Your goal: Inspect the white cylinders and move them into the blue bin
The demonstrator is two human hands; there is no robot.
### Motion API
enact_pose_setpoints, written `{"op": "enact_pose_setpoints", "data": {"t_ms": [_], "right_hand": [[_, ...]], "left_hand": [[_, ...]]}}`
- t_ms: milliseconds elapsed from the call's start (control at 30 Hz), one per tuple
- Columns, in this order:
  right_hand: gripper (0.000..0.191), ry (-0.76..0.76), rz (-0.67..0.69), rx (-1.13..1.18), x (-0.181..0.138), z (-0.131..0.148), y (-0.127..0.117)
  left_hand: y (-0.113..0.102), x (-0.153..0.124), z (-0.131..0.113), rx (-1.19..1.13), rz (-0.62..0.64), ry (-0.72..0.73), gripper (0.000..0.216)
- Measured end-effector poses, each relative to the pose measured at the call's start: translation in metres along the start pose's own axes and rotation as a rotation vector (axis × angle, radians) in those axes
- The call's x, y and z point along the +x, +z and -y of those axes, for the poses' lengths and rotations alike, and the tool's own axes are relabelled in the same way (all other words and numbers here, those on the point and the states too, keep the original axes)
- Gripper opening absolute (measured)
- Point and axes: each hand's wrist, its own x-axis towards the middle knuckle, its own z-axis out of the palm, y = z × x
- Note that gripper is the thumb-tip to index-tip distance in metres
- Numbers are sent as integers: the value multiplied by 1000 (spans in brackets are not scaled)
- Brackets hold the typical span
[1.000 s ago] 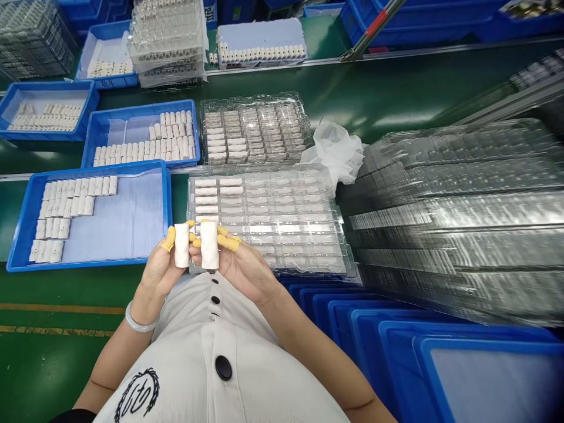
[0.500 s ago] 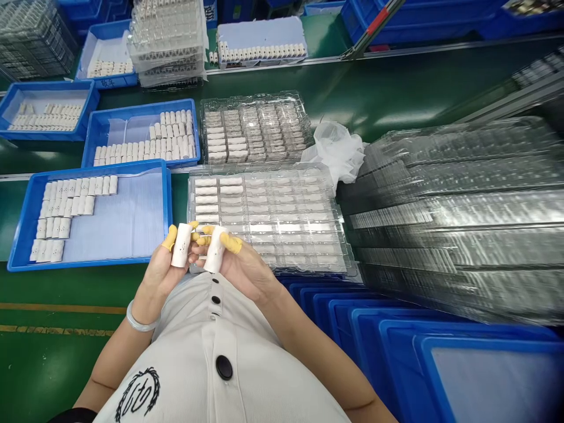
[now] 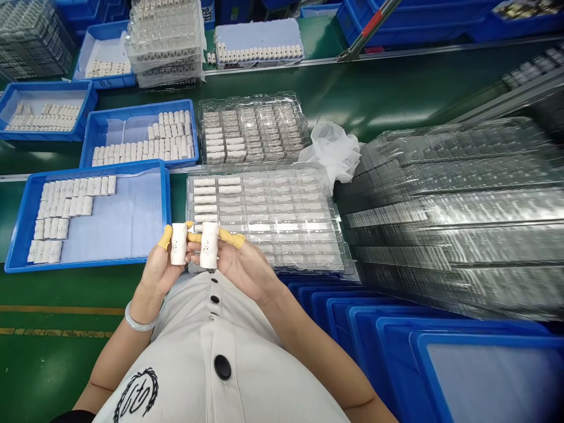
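My left hand [image 3: 161, 267], with yellow finger cots, is closed around a small white plastic part [image 3: 178, 244] held upright. My right hand [image 3: 240, 267], also in yellow cots, grips a second white part [image 3: 208, 245] upright beside the first. Both parts hover over the near left corner of a clear blister tray [image 3: 282, 220], whose left pockets hold several white parts. To the left lies a blue bin [image 3: 132, 223] with rows of the same white parts [image 3: 66, 202].
Another filled clear tray [image 3: 253, 126] and more blue bins [image 3: 136, 138] of white parts sit farther back. A tall stack of empty clear trays [image 3: 453, 217] lies at the right, over nested blue bins [image 3: 396, 341]. A crumpled plastic bag [image 3: 335, 147] lies between.
Both parts were tilted to the right half a second ago and now stand upright again. The hands have stayed in about the same place.
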Motion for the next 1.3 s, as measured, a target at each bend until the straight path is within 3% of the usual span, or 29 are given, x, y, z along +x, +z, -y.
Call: {"op": "enact_pose_setpoints", "data": {"t_ms": [333,600,833,967,1300], "right_hand": [[26,-38,46,-27,1,-6,-1],[30,-23,-44,-183,1,-7,-7],[30,-76,1,-111,3,-5,-1],[29,-52,-43,-86,2,-4,0],[26,-72,-49,-175,3,-6,-2]], "left_hand": [[-2,1,2,20,-61,-5,33],[-1,1,0,0,99,-57,42],[1,2,0,-25,63,-73,46],[3,3,-2,-52,33,-67,46],[0,6,6,44,4,-65,43]]}}
